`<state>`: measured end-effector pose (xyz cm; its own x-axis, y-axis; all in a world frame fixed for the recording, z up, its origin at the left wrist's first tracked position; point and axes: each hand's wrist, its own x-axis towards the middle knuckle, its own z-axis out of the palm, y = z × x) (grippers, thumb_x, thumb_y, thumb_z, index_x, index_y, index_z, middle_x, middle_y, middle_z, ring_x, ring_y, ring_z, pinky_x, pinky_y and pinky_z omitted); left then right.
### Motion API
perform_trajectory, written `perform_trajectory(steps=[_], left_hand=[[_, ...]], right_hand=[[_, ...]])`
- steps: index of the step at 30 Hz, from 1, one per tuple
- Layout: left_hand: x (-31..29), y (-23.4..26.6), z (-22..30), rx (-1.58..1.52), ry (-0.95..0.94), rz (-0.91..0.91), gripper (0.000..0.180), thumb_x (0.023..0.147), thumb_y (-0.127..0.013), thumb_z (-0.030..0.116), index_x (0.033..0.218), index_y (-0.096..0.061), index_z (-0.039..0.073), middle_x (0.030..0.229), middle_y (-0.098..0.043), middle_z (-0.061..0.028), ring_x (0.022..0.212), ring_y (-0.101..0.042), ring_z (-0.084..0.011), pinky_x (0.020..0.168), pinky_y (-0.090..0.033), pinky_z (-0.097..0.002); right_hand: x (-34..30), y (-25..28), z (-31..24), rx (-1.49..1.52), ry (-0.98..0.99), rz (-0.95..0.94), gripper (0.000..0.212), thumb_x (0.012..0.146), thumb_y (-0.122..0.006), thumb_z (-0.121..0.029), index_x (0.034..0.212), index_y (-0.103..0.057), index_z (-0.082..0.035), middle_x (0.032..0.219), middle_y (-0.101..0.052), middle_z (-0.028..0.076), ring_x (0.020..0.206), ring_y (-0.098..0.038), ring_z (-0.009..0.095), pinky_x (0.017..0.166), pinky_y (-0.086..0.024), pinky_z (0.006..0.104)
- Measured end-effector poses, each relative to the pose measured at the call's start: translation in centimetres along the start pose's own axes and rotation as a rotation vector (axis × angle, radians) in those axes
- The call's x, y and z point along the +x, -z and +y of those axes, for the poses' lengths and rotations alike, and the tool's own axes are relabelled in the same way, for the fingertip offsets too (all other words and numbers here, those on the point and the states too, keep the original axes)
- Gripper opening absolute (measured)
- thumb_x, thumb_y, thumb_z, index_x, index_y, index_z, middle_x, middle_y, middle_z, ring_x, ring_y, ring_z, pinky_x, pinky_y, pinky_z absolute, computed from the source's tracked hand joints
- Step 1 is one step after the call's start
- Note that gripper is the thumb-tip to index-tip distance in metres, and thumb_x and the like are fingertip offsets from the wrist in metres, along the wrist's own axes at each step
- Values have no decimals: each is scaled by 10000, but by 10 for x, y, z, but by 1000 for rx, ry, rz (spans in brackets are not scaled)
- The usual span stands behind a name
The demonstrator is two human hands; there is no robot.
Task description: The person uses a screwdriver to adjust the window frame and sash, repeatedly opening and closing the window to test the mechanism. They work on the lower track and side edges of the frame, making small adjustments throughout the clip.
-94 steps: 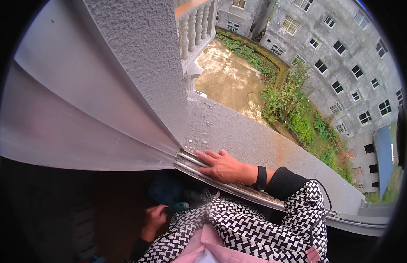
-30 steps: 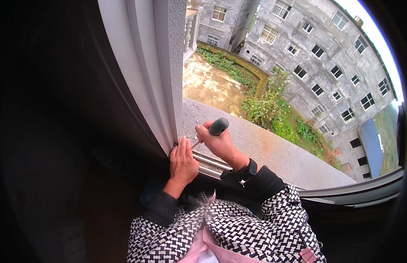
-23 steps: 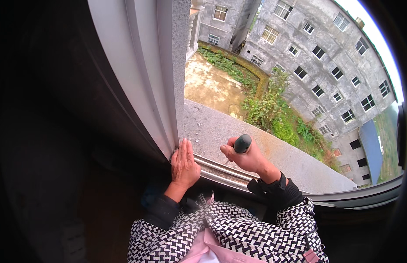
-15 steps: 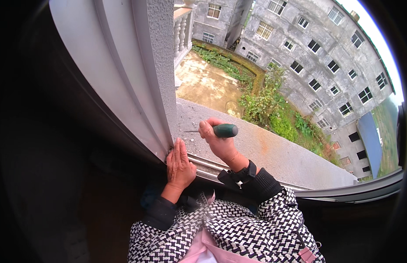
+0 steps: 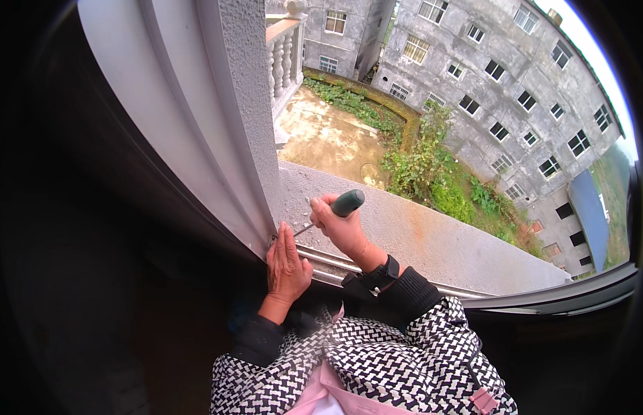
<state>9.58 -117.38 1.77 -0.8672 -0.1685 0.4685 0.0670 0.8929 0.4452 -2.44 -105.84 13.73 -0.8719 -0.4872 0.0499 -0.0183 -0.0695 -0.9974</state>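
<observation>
My right hand (image 5: 341,229) is closed around a screwdriver (image 5: 348,203) with a dark green handle and a thin metal shaft. The shaft slants down to the left, and its tip is at or just behind the fingertips of my left hand (image 5: 288,270). That hand lies with straight fingers against the bottom corner where the pale window frame (image 5: 235,187) meets the metal sliding track (image 5: 326,259). What lies under the left fingers is hidden. Small loose crumbs are scattered on the concrete sill (image 5: 432,238) beside the screwdriver.
A rough grey wall edge (image 5: 249,90) rises along the window frame. Past the sill is a drop to a yard (image 5: 321,131) with green plants (image 5: 432,173). A white balustrade (image 5: 285,55) stands at the upper left, and a grey building (image 5: 487,90) fills the far side.
My right hand has tilted the screwdriver: its handle rose and its tip swung down to the track corner by my left fingers. The left hand has stayed almost in place.
</observation>
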Motion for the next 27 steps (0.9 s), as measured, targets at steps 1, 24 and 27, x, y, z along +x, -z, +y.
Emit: perform_trajectory(steps=[1,24,27], left_hand=[[-3,1,-2,-44,-28,31,924,784,-652,92,1581,-216,-75,1596,-360,-293,1438,-435,-414,1161,-366,-502],[-42,45,18,69,19,-148,797,766,-713,89,1491,-425,-74,1530,-464,-245,1383,-500,-386,1177,-396,-456],[-42,43,15,71,22,-148,769,769,-713,96,1473,-450,-70,1514,-480,-246,1383,-502,-384,1179,-394,-466]], right_hand=[[-5,6,2,15,-43,57,340,1020,-673,-220,731,-590,-61,670,-579,-20,619,-507,63,571,-417,256],[-48,23,26,33,147,-26,271,1002,-704,-213,807,-681,-26,723,-637,9,677,-549,92,623,-470,283],[-39,-2,31,-106,191,-42,236,972,-724,-184,809,-682,-20,665,-610,30,640,-522,94,598,-463,298]])
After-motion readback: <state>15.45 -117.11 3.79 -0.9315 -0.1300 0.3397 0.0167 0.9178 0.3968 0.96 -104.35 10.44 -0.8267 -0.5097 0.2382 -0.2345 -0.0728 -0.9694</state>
